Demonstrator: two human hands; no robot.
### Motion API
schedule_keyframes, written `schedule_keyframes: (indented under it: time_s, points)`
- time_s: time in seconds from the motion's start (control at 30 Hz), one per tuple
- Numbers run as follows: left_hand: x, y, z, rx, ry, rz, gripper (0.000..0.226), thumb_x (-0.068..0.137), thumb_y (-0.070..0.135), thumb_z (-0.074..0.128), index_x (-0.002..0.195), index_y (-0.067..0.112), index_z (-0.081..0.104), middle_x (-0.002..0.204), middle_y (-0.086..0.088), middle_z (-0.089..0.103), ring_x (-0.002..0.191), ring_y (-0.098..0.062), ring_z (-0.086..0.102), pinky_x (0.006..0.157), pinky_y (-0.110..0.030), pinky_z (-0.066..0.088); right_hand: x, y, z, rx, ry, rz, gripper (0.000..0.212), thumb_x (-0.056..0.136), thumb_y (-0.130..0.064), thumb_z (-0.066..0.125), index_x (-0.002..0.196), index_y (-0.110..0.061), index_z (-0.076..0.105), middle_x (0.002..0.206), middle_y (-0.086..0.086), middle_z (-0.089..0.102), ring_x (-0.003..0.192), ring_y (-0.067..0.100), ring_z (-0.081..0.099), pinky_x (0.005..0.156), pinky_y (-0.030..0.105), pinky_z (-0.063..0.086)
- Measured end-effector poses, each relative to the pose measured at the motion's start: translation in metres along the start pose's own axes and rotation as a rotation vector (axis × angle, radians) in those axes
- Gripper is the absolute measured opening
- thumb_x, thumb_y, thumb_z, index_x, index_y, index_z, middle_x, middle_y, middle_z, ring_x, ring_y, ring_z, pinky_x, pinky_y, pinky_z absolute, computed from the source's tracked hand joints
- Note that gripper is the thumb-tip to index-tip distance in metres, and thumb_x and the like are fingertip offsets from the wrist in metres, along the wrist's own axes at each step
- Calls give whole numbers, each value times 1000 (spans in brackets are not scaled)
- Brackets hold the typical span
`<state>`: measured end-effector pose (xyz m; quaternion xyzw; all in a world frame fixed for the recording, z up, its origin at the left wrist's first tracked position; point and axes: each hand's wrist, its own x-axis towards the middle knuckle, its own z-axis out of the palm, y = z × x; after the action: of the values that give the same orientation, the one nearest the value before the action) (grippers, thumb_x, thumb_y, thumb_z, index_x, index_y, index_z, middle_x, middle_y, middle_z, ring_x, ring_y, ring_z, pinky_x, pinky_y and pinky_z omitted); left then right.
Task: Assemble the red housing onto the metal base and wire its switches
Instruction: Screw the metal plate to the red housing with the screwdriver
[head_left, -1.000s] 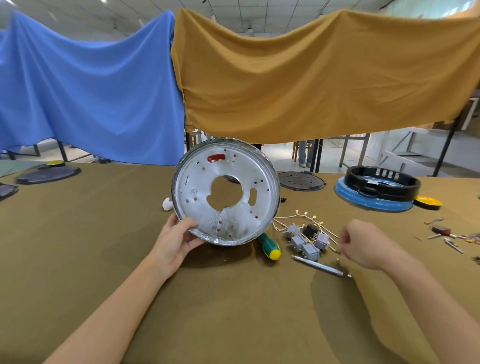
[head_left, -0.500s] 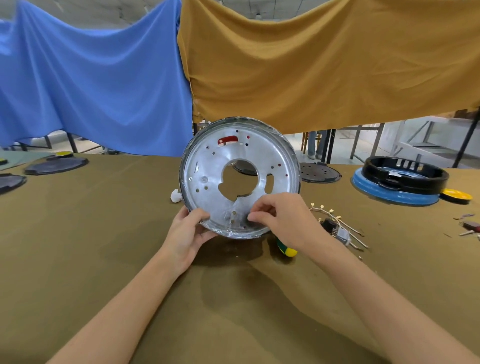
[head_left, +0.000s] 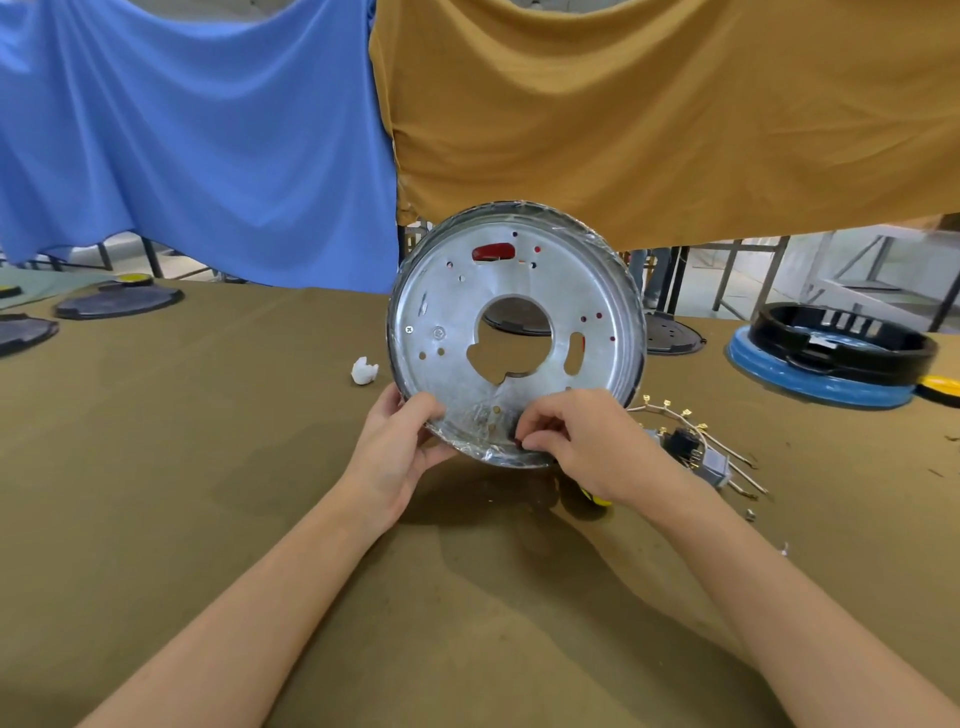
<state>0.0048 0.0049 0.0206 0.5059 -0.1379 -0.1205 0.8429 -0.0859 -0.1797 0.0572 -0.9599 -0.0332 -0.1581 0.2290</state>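
Galvanised metal base (head_left: 514, 332), upright: left hand (head_left: 400, 447) clamps rim, thumb in front; right hand (head_left: 576, 441) fingertips pinched together at a lower hole. Advisable: steady the rim, align squarely.

Bright, even overhead light; soft shadows under forearms; glare on metal base (head_left: 457, 317); wide-angle bowing at edges.
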Motion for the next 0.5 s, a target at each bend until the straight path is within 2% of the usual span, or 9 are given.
schedule_keyframes:
  time_s: [0.17, 0.27, 0.4, 0.5]
  points:
    - [-3, 1, 2, 17, -5, 7, 23, 89, -4, 52, 101, 11, 65, 90, -4, 72, 79, -16, 71, 67, -35, 60, 2, -3, 1, 17, -25, -11, 12, 93, -12, 64, 91, -18, 74, 90, -9, 68, 84, 4, 60, 75, 18, 46]
    - [-3, 2, 3, 29, 3, 11, 24, 89, -4, 51, 103, 11, 65, 91, -4, 72, 79, -16, 71, 67, -35, 60, 2, -4, 1, 6, -30, -30, 12, 91, -10, 66, 88, -19, 74, 93, -15, 55, 85, 3, 53, 73, 15, 41]
    - [-5, 3, 5, 36, -3, 11, 27, 90, -5, 50, 110, 10, 63, 92, -3, 72, 79, -14, 71, 66, -34, 60, 4, -4, 1, 3, -13, -12, 12, 92, -11, 65, 87, -19, 72, 97, -7, 57, 89, 10, 53, 83, 26, 46]
    - [-7, 3, 6, 67, -12, 17, 28, 91, -4, 51, 112, 11, 61, 96, -3, 71, 80, -12, 71, 67, -34, 60, 3, -5, 2, 16, -25, -18, 13, 92, -10, 65, 86, -18, 72, 95, -10, 57, 88, 7, 54, 84, 29, 48]
